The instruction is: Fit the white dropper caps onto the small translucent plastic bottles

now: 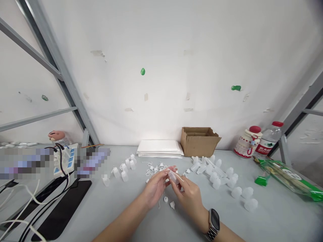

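Over the middle of the grey table (113, 215), a small translucent bottle (173, 176) is held up between the two hands. It is pinched by the thumb and fingers of the right hand (188, 192), while its far end is met by the fingers of the left hand (156, 188); whether the bottle itself or a small part on it is gripped by the left cannot be told.

To the left, a loose group of bottles (124, 176) is stood upright, seemingly with tops fitted; these can be judged done. To the right, a larger spread of bottles (216, 183) is scattered, apparently bare, so more seems left than finished. Just beyond the hands, white caps (151, 172) are heaped with their thin straps, as yet unused. Nearer the edge, a loose ring (166, 199) and a nozzle (172, 205) are left lying apart. By its place between both groups, the held bottle can be judged midway through, though its top is largely hidden by the fingers.
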Motion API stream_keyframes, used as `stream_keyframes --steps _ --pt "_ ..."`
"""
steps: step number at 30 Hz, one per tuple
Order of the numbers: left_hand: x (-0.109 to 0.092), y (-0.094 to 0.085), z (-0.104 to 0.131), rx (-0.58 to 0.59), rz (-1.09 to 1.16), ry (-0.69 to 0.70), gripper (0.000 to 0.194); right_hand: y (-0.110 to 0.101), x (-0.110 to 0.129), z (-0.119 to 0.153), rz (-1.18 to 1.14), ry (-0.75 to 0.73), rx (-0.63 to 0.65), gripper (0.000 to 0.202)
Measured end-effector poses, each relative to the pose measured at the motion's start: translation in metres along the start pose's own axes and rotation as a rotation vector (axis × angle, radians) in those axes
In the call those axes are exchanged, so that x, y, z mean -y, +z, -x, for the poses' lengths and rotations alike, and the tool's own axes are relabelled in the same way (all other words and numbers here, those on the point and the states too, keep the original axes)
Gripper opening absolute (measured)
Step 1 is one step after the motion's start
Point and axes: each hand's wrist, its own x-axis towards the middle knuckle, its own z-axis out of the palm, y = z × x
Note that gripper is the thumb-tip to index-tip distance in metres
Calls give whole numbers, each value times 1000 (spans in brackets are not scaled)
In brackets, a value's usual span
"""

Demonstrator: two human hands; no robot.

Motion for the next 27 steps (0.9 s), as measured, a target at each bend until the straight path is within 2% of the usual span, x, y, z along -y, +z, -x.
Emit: stream_keyframes --steps 4,7,12,16,22,24,27 --pt "1 1 1 9 6 14 35 -2 0 0 161 -104 -26 23" --pt "2 1 1 37 39 1 36 -4 2 -1 194 -145 -19 24" --pt "3 1 1 46 113 -37 32 -3 3 1 98 -73 8 23" --pt "3 1 0 48 158 -57 28 -4 7 -2 -129 130 71 25" --pt "3 1 -1 61 171 -63 26 -10 14 -12 -693 639 320 35" --pt "2 2 -1 68 164 -63 26 -10 14 -15 -873 736 368 38" --pt "2 3 0 78 162 -76 27 -9 13 -17 -1064 805 404 38"
